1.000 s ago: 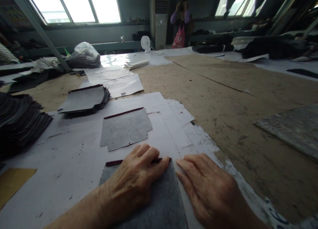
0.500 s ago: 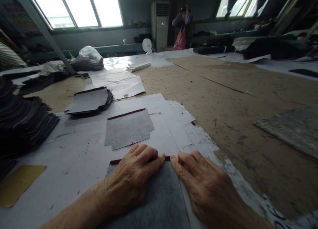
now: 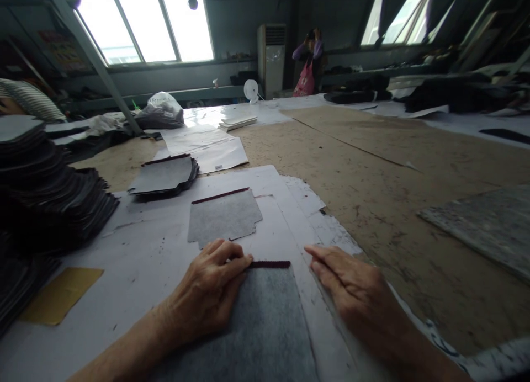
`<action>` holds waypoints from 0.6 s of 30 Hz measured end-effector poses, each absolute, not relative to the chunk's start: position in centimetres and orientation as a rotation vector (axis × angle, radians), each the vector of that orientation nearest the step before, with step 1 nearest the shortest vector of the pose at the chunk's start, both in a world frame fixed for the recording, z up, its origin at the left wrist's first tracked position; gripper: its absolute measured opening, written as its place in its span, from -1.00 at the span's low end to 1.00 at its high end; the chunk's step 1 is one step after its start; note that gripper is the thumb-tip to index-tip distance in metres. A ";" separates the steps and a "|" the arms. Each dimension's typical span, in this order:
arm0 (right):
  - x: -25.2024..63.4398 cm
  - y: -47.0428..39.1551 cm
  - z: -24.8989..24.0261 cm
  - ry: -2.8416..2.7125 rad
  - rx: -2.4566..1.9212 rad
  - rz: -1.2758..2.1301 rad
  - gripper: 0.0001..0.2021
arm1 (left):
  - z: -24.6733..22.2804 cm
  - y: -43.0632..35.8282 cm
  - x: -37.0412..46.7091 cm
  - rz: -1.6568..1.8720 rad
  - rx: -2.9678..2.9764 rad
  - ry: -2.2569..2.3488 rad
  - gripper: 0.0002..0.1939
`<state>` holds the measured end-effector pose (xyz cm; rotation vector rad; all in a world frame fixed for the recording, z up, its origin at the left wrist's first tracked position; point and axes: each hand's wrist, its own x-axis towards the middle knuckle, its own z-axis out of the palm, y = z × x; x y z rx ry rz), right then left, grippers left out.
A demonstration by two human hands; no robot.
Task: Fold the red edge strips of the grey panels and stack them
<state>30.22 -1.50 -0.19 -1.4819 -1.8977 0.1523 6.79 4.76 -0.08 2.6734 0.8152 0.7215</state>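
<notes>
A large grey fabric piece (image 3: 265, 321) lies in front of me, with a dark maroon strip (image 3: 271, 264) along its far edge. My left hand (image 3: 215, 285) is on its left part, thumb and fingers pinched at the strip. To the right of the piece, apart from it, my right hand (image 3: 351, 288) hovers over the white paper with its fingers stretched out and nothing in them. Just beyond, a smaller-looking grey piece (image 3: 226, 216) with a similar maroon edge lies flat. The near end of the large piece runs out of view.
Stacks of dark fabric pieces (image 3: 62, 189) rise at the left, near a yellow card (image 3: 62, 295). A smaller stack (image 3: 163, 178) sits farther back. A thick grey felt slab (image 3: 488, 222) lies at the right. Across the table stands a person (image 3: 307, 67) near a white fan (image 3: 250, 90).
My right hand has lifted off the strip and moved to the right, its fingers straightening. My left hand has slid a little left along the strip. The view has shifted slightly.
</notes>
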 end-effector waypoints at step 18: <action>25.9 2.0 4.0 -2.217 -1.510 0.375 -0.87 | 0.2 5.1 6.0 0.784 2.553 0.843 -0.82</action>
